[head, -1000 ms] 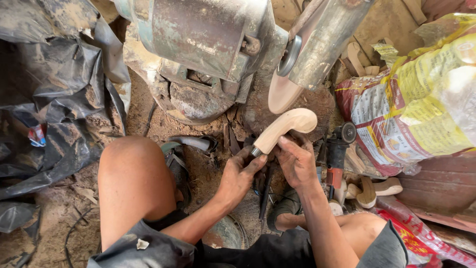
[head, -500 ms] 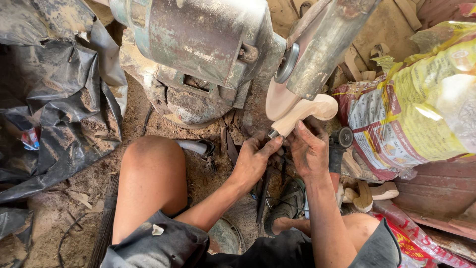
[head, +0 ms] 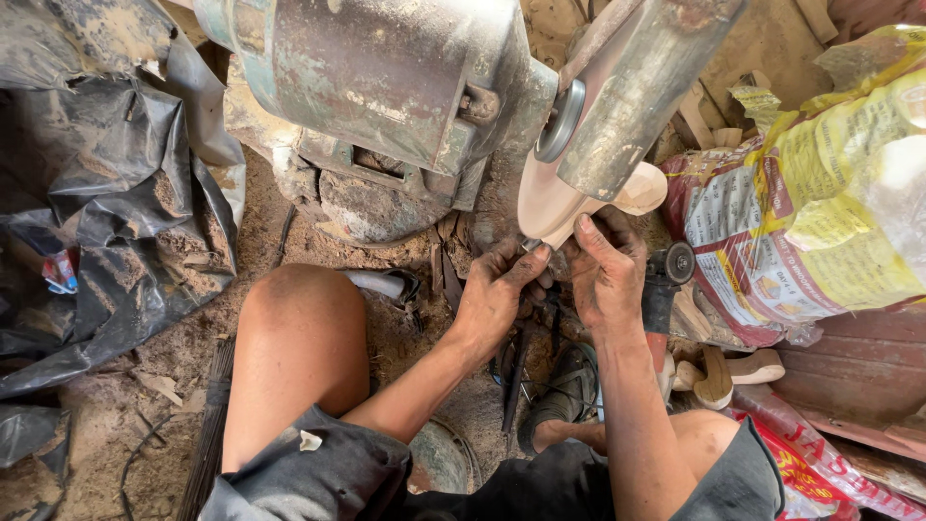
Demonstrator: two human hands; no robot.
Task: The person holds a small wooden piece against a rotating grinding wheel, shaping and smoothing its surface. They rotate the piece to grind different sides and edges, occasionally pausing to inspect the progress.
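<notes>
Both of my hands hold a pale carved wooden handle [head: 639,190] up against the sanding disc [head: 542,205] of a bench motor. My left hand [head: 500,292] pinches the lower end, where a bit of metal shows between the fingers. My right hand [head: 606,265] grips the wood from the right, thumb pressed on it. The upper end of the handle is partly hidden behind the grey metal guard [head: 644,85]. The green-grey motor body [head: 376,72] sits on the dirt floor just beyond my knees.
Crumpled black plastic sheet [head: 116,212] lies at the left. A printed yellow and white sack [head: 820,212] stands at the right, with several more wooden handles [head: 725,371] and a small power tool [head: 667,280] below it. My bare left knee [head: 294,318] is raised.
Both hands have carried the wooden handle up and away from me, from open air to the sanding disc, where its upper end now sits behind the guard.
</notes>
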